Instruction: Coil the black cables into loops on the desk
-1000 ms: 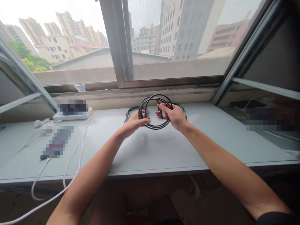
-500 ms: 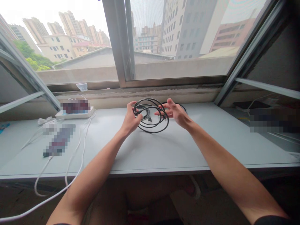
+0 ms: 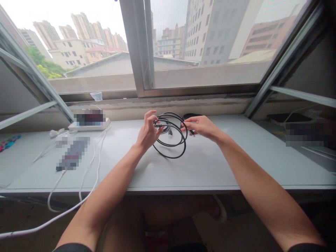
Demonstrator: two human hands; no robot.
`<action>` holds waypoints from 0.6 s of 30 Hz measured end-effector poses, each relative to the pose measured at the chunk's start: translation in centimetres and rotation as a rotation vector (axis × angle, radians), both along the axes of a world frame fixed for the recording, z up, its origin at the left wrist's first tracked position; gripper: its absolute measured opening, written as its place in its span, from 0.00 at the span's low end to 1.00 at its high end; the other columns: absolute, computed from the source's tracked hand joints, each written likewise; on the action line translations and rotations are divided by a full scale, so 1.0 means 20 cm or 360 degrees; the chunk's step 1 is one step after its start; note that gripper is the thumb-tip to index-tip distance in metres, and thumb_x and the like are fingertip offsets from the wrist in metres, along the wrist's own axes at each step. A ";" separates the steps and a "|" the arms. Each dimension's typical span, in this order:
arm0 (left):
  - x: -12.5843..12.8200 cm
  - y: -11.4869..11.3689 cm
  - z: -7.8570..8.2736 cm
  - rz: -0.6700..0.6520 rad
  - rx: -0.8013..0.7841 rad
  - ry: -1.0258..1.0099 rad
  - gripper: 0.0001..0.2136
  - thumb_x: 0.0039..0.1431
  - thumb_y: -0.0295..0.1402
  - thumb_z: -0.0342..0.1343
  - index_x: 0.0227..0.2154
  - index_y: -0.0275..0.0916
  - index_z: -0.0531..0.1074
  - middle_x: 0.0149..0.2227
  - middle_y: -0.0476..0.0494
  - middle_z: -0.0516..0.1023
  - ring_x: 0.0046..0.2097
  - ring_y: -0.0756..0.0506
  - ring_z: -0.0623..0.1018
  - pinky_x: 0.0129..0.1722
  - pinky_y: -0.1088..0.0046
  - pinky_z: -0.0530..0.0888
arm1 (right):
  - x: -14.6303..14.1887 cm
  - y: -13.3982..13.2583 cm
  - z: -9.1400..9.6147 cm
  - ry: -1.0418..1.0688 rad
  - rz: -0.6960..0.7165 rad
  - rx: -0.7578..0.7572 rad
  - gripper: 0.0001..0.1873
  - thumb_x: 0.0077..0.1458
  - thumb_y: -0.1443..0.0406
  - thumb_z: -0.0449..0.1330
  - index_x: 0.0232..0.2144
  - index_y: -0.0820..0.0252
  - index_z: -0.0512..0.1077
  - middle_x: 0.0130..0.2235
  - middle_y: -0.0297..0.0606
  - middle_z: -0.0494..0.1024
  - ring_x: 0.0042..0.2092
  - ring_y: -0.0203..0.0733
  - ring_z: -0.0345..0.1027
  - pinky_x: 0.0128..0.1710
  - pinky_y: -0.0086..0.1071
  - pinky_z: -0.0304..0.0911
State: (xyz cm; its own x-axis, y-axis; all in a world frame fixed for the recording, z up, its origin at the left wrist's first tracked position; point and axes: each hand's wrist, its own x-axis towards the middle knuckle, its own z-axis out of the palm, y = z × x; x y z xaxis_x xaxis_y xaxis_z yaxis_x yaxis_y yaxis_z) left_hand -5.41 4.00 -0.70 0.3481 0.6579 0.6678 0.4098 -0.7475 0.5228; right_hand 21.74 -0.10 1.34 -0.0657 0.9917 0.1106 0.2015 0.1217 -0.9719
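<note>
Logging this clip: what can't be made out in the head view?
Head view:
Black cable at the left hand: partly covered by fingers.
Dark item on the table: masked by pixel blocks.
Item on white box: likewise masked.
Colourful thing, far left: cut by edge.

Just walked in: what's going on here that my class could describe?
A person is handling a loosely coiled black cable above a pale table. The left hand holds the loops at one side, while the right hand has its fingertips at the other. More black cable lies on the table behind, and a white power strip sits to the left.
</note>
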 end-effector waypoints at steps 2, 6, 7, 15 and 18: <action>0.00 -0.02 0.03 0.0032 -0.0016 0.0026 0.17 0.63 0.39 0.63 0.47 0.45 0.61 0.71 0.32 0.56 0.50 0.45 0.79 0.42 0.67 0.78 | -0.01 -0.01 0.00 0.0005 0.0006 -0.0008 0.23 0.48 0.48 0.76 0.33 0.62 0.81 0.36 0.51 0.86 0.33 0.44 0.79 0.20 0.27 0.65; 0.00 -0.06 0.08 0.0051 -0.0038 0.0108 0.12 0.64 0.40 0.62 0.43 0.44 0.66 0.71 0.34 0.57 0.48 0.44 0.80 0.38 0.70 0.76 | -0.01 0.00 -0.01 -0.0018 -0.0010 -0.0022 0.24 0.50 0.47 0.75 0.32 0.62 0.81 0.37 0.51 0.86 0.31 0.42 0.77 0.20 0.26 0.66; 0.00 -0.07 0.08 0.0039 -0.0051 0.0141 0.10 0.64 0.39 0.61 0.42 0.43 0.67 0.71 0.36 0.58 0.48 0.44 0.80 0.38 0.70 0.75 | -0.01 0.00 -0.01 -0.0009 -0.0016 -0.0023 0.24 0.51 0.46 0.74 0.32 0.62 0.81 0.37 0.51 0.86 0.30 0.42 0.77 0.19 0.26 0.66; 0.00 -0.02 0.04 -0.0077 -0.0230 -0.0113 0.09 0.69 0.42 0.54 0.39 0.43 0.73 0.54 0.39 0.75 0.50 0.43 0.77 0.48 0.67 0.75 | 0.04 0.03 -0.03 0.0073 -0.0167 0.0002 0.21 0.45 0.50 0.78 0.29 0.62 0.81 0.19 0.40 0.76 0.23 0.41 0.73 0.16 0.28 0.65; -0.01 0.02 0.02 -0.0156 -0.0470 -0.0288 0.16 0.70 0.49 0.50 0.40 0.42 0.73 0.44 0.40 0.78 0.44 0.43 0.78 0.46 0.67 0.76 | 0.05 0.02 -0.01 0.0103 -0.0164 -0.0057 0.20 0.44 0.52 0.79 0.28 0.61 0.81 0.16 0.34 0.69 0.22 0.39 0.70 0.17 0.28 0.66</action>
State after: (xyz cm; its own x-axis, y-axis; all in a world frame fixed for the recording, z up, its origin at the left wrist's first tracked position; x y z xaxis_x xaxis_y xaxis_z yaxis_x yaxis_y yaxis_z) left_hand -5.51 4.34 -0.40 0.3126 0.8009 0.5106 0.2249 -0.5847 0.7795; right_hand 22.65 0.28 1.13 0.0427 0.9962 0.0756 0.1479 0.0686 -0.9866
